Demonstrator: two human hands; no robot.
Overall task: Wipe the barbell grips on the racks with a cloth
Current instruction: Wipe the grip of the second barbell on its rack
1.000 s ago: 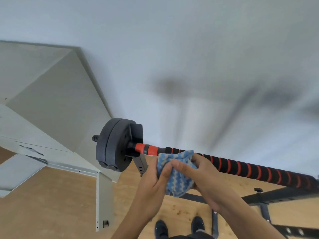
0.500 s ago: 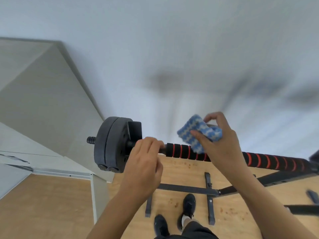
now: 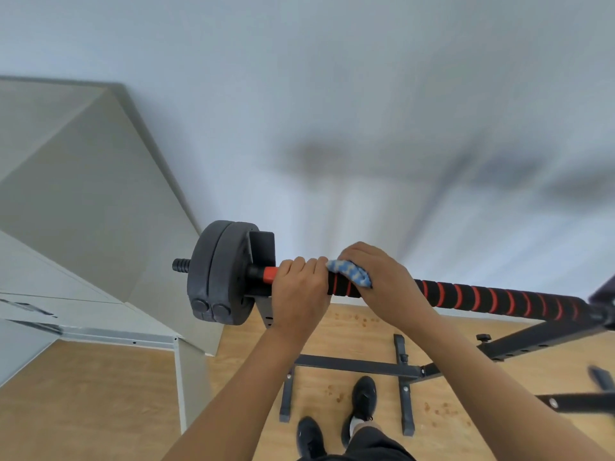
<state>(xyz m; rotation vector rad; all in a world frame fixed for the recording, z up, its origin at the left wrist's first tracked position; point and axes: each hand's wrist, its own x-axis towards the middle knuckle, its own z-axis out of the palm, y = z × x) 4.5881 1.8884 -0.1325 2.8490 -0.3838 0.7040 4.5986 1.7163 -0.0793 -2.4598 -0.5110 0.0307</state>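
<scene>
Pale wall behind: your left hand (image 3: 299, 291) curls round the barbell grip (image 3: 499, 299) beside the plates (image 3: 219, 274). Your right hand (image 3: 386, 281) clamps the cloth (image 3: 349, 273) onto that grip alongside; wiping seems just starting, so sweep it rightward next

Soft, even daylight; blurred shadows smear the wall (image 3: 366, 128) above the barbell (image 3: 482, 296); wide-angle edges bend.

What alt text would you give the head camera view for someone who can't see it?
A person's left hand grips a black foam barbell grip with red stripes beside black round weight plates, while the right hand holds a blue-and-white cloth against it. Light wooden floor below.
</scene>
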